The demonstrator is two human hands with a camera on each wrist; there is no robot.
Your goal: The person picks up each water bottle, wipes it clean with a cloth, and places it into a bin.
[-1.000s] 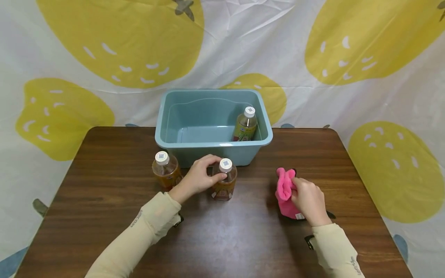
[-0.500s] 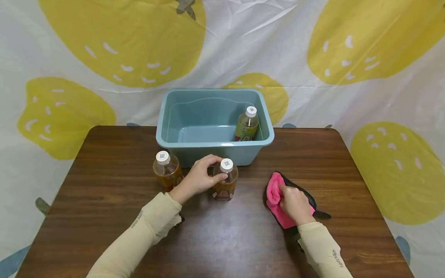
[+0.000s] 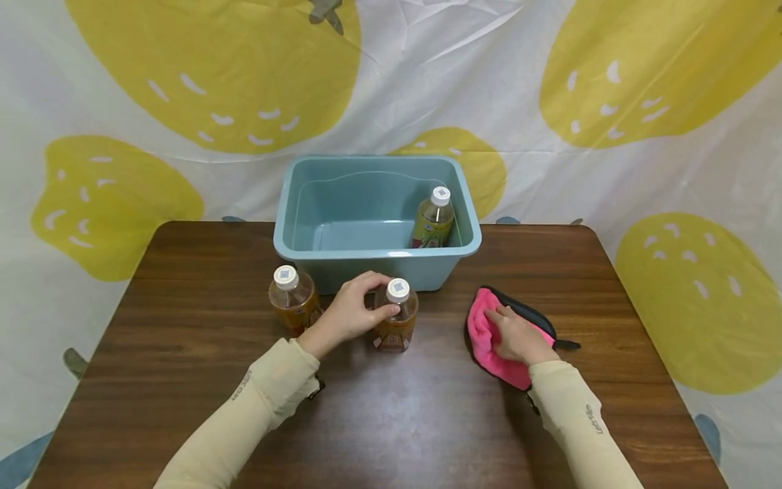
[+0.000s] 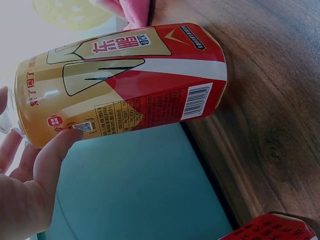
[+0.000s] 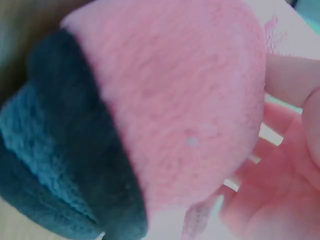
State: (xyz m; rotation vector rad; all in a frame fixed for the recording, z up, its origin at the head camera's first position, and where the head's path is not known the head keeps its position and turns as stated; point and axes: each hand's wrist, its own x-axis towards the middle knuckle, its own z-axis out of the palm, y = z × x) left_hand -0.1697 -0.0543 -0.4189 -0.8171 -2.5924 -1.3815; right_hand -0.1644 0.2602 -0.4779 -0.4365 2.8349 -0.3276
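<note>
My left hand [image 3: 351,309] grips the upper part of a plastic drink bottle [image 3: 394,333] with a white cap, thumb on the near side, fingers behind. The left wrist view shows the bottle's gold and red label [image 4: 135,85], with the thumb pressed on its upper end. On the right, my right hand [image 3: 518,336] holds a bunched pink cleaning cloth [image 3: 497,363] against the table. A dark edge and a small dark strap [image 3: 567,345] show on the cloth's far right. Close up in the right wrist view, the fluffy cloth [image 5: 175,100] hides some of the fingers.
A second white-capped bottle [image 3: 293,299] stands left of the left forearm. Behind both is a blue plastic bin [image 3: 287,217], holding one bottle [image 3: 432,221] with a green-yellow label in its right end. The brown wooden table [image 3: 391,435] meets a lemon-print curtain at the back.
My right hand and the cloth have shifted left and toward me, then slightly away again; the cloth now lies flatter, its dark side showing. The left hand and its bottle have stayed put.
</note>
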